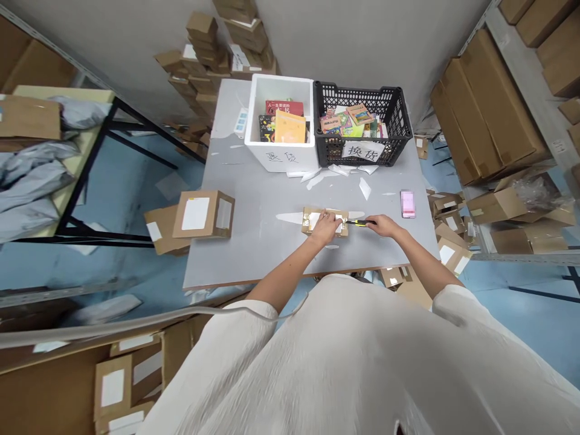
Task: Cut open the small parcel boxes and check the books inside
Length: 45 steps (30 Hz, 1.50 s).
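A small taped cardboard box (307,225) with a white label lies flat on the grey table (254,199). My left hand (325,228) lies over its top, fingers curled on the label and holding it down. From the right, my right hand (382,225) grips a yellow and black utility knife (357,223). The knife's tip reaches the right end of the box, close to my left fingers. How far the blade goes into the tape is too small to tell.
Behind the box stand a white foam bin (283,156) and a black plastic crate (322,148), both holding books. A pink-screened phone (408,204) lies to the right. A larger cardboard box (199,232) sits at the table's left edge. Paper scraps (365,188) lie about.
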Tool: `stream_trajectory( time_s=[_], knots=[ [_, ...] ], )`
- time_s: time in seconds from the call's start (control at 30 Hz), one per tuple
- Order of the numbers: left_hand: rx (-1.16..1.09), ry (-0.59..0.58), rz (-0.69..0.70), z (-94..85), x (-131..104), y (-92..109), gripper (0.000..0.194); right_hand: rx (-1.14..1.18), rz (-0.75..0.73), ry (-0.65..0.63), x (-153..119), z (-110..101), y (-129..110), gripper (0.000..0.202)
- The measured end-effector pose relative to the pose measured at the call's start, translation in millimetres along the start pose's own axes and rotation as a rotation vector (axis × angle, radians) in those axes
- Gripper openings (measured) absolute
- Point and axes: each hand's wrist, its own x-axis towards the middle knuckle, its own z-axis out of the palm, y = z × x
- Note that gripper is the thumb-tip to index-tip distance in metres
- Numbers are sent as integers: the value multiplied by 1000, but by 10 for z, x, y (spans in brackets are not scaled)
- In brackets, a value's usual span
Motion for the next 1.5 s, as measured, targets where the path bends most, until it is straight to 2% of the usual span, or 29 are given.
stream_trajectory(
  time_s=[0.13,0.27,0.43,0.63,0.77,0.93,1.1,1.2,1.27,1.37,1.5],
  knots=[
    [46,-6,8,-6,-11,2,56,-139,-20,-29,143,-106,-47,44],
    [96,2,21,0,-21,-3,56,-161,-71,-19,293,-76,-47,42],
    [94,18,20,45,-4,-35,55,161,-63,-41,335,132,74,36],
    [54,61,17,104,30,-78,54,580,-6,-139,144,377,203,34],
    [50,58,21,112,29,-80,53,712,-4,-134,49,469,218,37],
    [41,56,14,113,58,-82,57,766,-33,-145,-68,612,213,41],
    [4,53,12,119,43,-93,61,833,31,5,-148,781,223,42],
    [-43,62,19,99,-6,-84,71,887,104,129,-141,808,229,44],
    [-87,85,3,71,-22,-74,71,887,107,182,-134,796,220,47],
    [-130,108,-55,24,9,-56,57,812,77,232,-145,755,184,48],
    [-126,120,-118,-1,92,-12,65,588,19,277,-192,681,110,44]
  ],
)
